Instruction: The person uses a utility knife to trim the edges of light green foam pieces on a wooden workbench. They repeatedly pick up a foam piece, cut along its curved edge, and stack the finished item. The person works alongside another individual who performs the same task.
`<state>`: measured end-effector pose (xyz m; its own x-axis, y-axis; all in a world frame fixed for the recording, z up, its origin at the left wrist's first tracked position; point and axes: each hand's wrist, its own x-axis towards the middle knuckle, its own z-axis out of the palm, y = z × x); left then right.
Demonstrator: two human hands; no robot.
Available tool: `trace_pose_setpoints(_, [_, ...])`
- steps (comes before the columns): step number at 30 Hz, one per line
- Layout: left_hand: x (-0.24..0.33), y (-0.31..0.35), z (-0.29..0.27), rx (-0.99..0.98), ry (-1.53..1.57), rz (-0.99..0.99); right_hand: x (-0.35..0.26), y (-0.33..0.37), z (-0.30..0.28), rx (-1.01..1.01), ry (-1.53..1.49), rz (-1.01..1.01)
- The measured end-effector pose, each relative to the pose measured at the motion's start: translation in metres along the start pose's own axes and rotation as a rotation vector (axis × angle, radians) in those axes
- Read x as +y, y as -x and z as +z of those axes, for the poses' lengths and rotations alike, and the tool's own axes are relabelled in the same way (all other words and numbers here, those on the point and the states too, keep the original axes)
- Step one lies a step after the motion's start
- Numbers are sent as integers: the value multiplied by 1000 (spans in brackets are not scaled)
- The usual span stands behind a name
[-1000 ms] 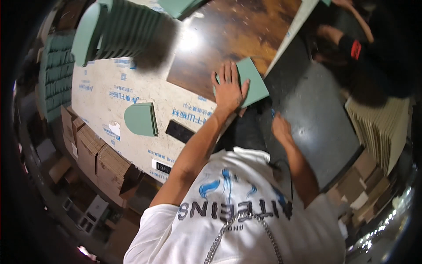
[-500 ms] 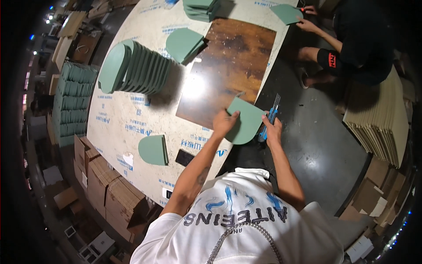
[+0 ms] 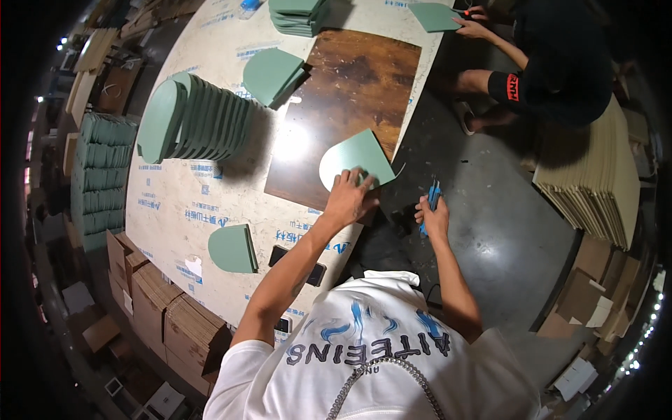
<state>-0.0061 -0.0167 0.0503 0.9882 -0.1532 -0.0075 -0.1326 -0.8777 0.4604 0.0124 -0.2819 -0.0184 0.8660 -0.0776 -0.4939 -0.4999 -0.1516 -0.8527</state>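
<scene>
A green rounded panel (image 3: 357, 155) lies on the brown wood-look board (image 3: 364, 77), its straight side towards the right. From its right corner a thin strip sticks out past the table edge. Over the panel's near edge is my left hand (image 3: 352, 196), fingers spread and slightly blurred, the tips at the green surface. My right hand (image 3: 435, 215) is closed round a blue utility knife (image 3: 432, 199), held beyond the table edge with its tip pointing away from me.
On the pale table (image 3: 175, 217) stand a row of green panels (image 3: 210, 122), another stack (image 3: 297, 17) and smaller groups. Phones (image 3: 315, 273) lie near my left forearm. Across at the far right a person (image 3: 560, 63) holds a green panel (image 3: 434, 17). Pale boards (image 3: 595, 175) lean at right.
The green panel has gone from being held at the table edge to lying on the board, turned round. My left hand's grip has loosened; the knife has moved slightly lower.
</scene>
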Motion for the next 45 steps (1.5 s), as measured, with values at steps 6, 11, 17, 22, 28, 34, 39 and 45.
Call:
trace_pose_setpoints(6, [-20,-30,29,351,-84,-308,-9,15,-10,7,10,135])
trace_pose_setpoints(11, [-36,-48,49,241,-49,-359,-42,-5,40,-112,-328,199])
trace_pose_setpoints(17, [-38,-45,36,134,241,-534,-68,-14,63,-83,-135,53])
trace_pose_setpoints(22, [-16,-23,-39,71,942,-547,-174,55,32,-94,492,-532])
trace_pose_setpoints(28, [46,-24,-111,360,1428,-391,-188,82,9,-168,172,-835])
trace_pose_setpoints(34, [54,-16,-136,363,1387,-413,-185,92,8,-186,121,-1013])
trace_pose_setpoints(39, [59,-11,-152,379,1314,-510,-178,97,11,-175,134,-1084])
trace_pose_setpoints(45, [58,-4,-145,327,1056,-501,-163,108,8,-182,62,-1017])
